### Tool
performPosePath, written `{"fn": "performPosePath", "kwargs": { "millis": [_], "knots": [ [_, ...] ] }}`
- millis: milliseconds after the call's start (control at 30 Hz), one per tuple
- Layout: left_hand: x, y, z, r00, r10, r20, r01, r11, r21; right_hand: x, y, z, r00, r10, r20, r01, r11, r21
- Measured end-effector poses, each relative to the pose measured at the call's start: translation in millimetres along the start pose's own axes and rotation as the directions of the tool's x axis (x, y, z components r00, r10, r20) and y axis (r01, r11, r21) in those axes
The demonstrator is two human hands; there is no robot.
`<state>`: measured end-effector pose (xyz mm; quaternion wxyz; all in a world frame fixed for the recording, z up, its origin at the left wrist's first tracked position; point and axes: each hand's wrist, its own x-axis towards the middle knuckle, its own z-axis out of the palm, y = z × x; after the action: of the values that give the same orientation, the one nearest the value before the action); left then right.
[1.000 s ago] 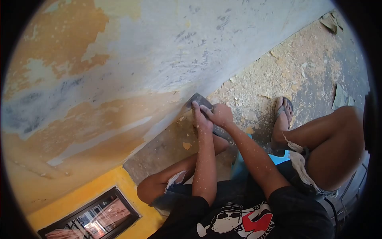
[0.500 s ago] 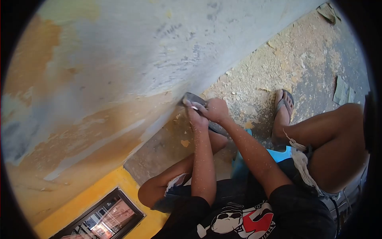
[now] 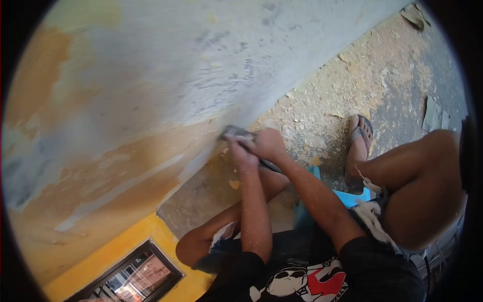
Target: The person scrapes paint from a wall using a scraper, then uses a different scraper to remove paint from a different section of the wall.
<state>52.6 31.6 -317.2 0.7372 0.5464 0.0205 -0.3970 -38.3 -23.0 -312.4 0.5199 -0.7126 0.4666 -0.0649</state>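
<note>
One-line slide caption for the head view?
Left hand and right hand grip a dark flat tool at the foot of a patchy wall, above a flake-strewn floor.

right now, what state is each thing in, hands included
left hand: closed on the tool
right hand: closed on the tool
tool: at the foot of the wall, blurred, contact unclear
wall: patchy, orange coating partly gone
floor: strewn with flakes
shorts: ripped, frayed
sandal: worn
framed pane: reflecting, open or shut unclear
</note>
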Motion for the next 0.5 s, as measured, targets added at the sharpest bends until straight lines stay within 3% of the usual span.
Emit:
{"fn": "performPosePath", "kwargs": {
  "millis": [33,100,133,167,233,267,367,400,500],
  "knots": [
    [12.9,-7.4,-12.8,1.000,-0.023,-0.015,0.023,1.000,0.005,1.3,9.1,3.7,1.000,0.024,0.014,-0.024,1.000,0.000],
    [24.6,-0.8,-40.5,0.990,-0.073,0.123,0.084,0.992,-0.092,-3.0,8.5,13.3,0.994,0.044,0.098,-0.041,0.999,-0.029],
    [16.8,-11.6,-29.4,0.999,0.026,0.019,-0.027,0.999,0.036,7.7,8.1,3.9,0.995,0.022,0.097,-0.016,0.998,-0.064],
    [12.8,-19.2,-26.6,0.998,0.047,0.038,-0.047,0.999,0.017,9.4,15.9,2.4,0.997,-0.001,0.077,0.007,0.997,-0.077],
    [10.9,-28.6,-33.5,0.965,-0.172,0.196,0.164,0.985,0.058,6.7,36.2,19.5,0.997,0.063,0.039,-0.061,0.997,-0.038],
    [7.8,-33.4,-22.0,0.993,-0.116,0.012,0.115,0.991,0.061,9.6,41.2,22.3,0.997,0.055,0.057,-0.054,0.998,-0.014],
    [24.1,-27.1,-40.3,0.992,-0.123,-0.020,0.123,0.992,-0.017,5.1,23.2,13.9,1.000,0.020,0.017,-0.021,0.999,0.031],
    [2.7,-2.3,-0.3,0.998,-0.053,-0.037,0.054,0.999,0.007,8.7,20.3,7.9,0.999,0.038,0.028,-0.039,0.999,0.034],
    [12.0,-14.7,-19.4,0.999,-0.019,-0.050,0.021,0.999,0.029,7.5,10.5,9.2,0.998,-0.054,0.017,0.054,0.999,0.002]
  ]
}}
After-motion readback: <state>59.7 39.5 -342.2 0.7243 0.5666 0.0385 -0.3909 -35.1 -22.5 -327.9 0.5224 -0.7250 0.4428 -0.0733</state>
